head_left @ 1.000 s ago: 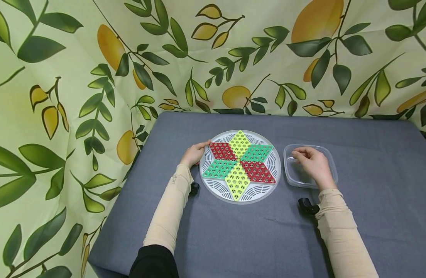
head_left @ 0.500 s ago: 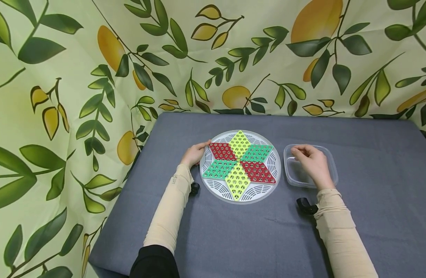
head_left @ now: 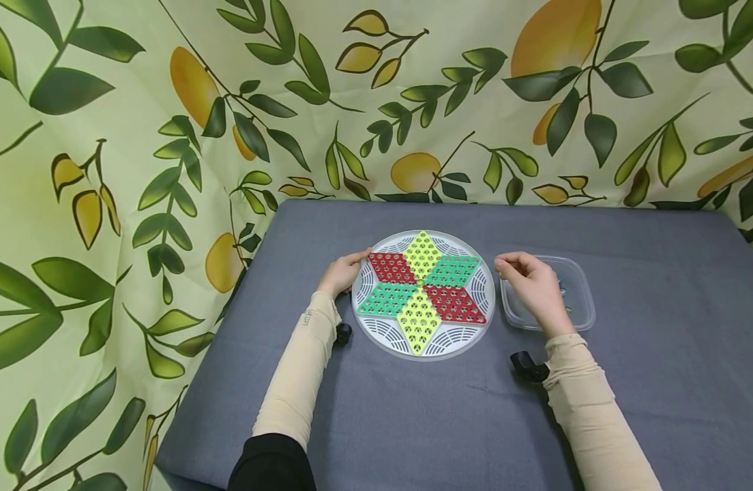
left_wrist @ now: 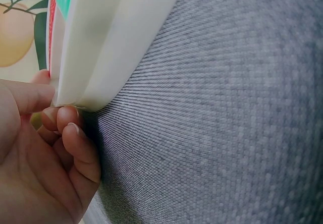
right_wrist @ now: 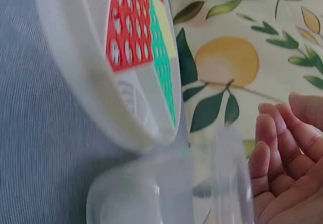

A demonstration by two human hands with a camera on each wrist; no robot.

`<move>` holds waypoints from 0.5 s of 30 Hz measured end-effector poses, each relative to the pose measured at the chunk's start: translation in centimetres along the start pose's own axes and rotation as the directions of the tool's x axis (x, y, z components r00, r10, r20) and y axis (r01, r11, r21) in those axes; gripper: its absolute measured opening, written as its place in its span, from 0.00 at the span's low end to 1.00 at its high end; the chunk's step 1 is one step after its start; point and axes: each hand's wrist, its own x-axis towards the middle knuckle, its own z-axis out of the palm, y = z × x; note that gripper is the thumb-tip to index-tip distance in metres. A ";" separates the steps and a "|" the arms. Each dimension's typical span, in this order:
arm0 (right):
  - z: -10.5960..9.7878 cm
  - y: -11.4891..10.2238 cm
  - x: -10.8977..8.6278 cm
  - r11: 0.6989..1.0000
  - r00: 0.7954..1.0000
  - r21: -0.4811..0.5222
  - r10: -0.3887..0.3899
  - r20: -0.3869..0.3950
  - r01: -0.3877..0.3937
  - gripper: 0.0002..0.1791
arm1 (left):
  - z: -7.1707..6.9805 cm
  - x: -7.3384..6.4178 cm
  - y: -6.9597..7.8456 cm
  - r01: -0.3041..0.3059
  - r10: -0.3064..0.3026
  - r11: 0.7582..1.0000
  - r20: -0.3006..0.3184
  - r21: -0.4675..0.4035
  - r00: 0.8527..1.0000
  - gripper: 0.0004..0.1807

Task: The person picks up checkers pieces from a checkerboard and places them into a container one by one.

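Observation:
A round white Chinese checkers board [head_left: 423,294] with a red, green and yellow star lies on the table. My left hand [head_left: 341,274] grips its left rim; in the left wrist view the curled fingers [left_wrist: 81,151] sit against the rim's lower edge. My right hand [head_left: 531,285] is over the left side of a clear plastic box [head_left: 582,319], fingers bent and thumb near the index fingertip. Whether anything is between those fingertips is hidden, also in the right wrist view, where the hand [right_wrist: 287,163] shows at the right. A few small marbles [head_left: 563,290] lie in the box.
The table [head_left: 425,423] wears a grey-blue cloth. Behind and to the left hangs a curtain [head_left: 327,136] printed with leaves and fruit. Black wrist devices [head_left: 526,367] sit below both hands. The box stands close to the board's right rim.
My right hand has moved left from over the middle of the box toward the board, uncovering marbles in the box. The left hand and the board have stayed in place.

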 end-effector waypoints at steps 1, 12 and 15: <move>0.3 -0.2 0.0 1.000 1.000 0.011 -0.006 0.005 0.006 0.21 | 0.0 0.0 0.0 0.000 0.000 1.000 -0.001 0.002 1.000 0.21; 3.6 -1.7 0.2 0.998 0.988 0.056 -0.041 0.149 0.033 0.20 | 0.0 0.1 -0.1 0.007 -0.007 1.000 -0.002 -0.001 1.000 0.20; 4.6 -2.2 0.4 0.997 0.979 0.067 -0.049 0.196 0.036 0.20 | 0.0 0.0 -0.1 0.001 -0.001 1.000 -0.007 -0.003 1.000 0.21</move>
